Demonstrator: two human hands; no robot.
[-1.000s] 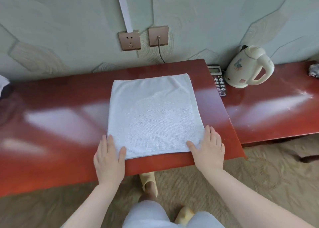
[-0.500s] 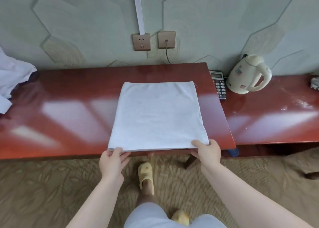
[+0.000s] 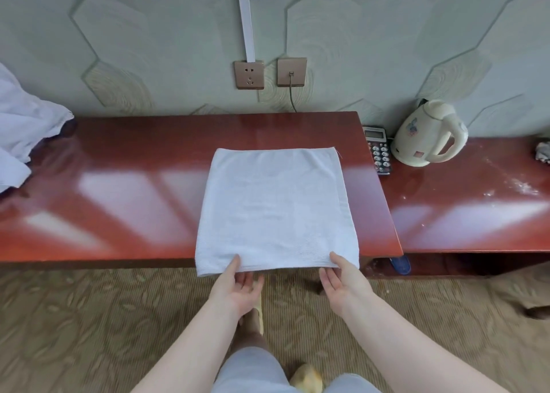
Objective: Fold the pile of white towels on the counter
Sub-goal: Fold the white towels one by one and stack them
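A white towel (image 3: 276,208) lies flat in a folded rectangle on the glossy red-brown counter (image 3: 134,190), and its near edge hangs slightly over the counter's front. My left hand (image 3: 238,285) is palm up at the near edge left of centre, thumb on top and fingers beneath the overhang. My right hand (image 3: 342,279) holds the same edge right of centre in the same way. A heap of unfolded white towels (image 3: 23,142) sits at the counter's far left, partly cut off by the frame.
A cream electric kettle (image 3: 428,134) and a desk phone (image 3: 378,151) stand on a lower counter (image 3: 476,214) to the right. Two wall sockets (image 3: 249,75) sit behind the towel. Patterned carpet and my feet are below.
Both hands slid inward from the towel's near corners and turned palm up under its near edge. The towel now overhangs the counter front.
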